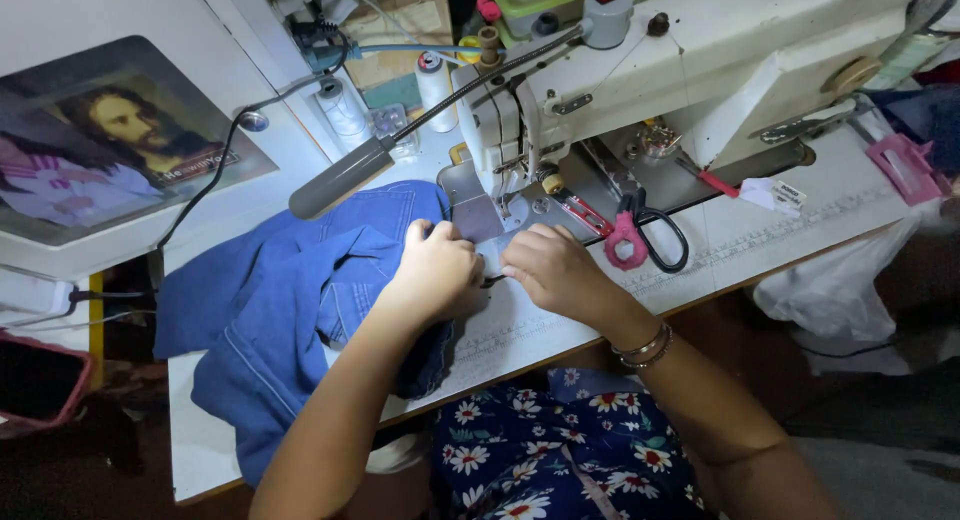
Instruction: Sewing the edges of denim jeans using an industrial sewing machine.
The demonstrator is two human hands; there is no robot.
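Observation:
A blue denim garment (290, 300) lies bunched on the white sewing table (760, 240), spilling off its left front edge. My left hand (438, 270) presses on the denim just in front of the sewing machine's needle area (510, 195). My right hand (555, 270), with bangles at the wrist, pinches a small pale piece of fabric (492, 255) between both hands. The white sewing machine (700, 50) stands behind my hands.
Pink-handled scissors (640, 235) lie right of the needle. A grey gooseneck lamp (345, 175) hangs over the denim. Thread spools (345, 110) stand at the back. A framed picture (110, 140) leans at left. A pink tool (905, 165) sits far right.

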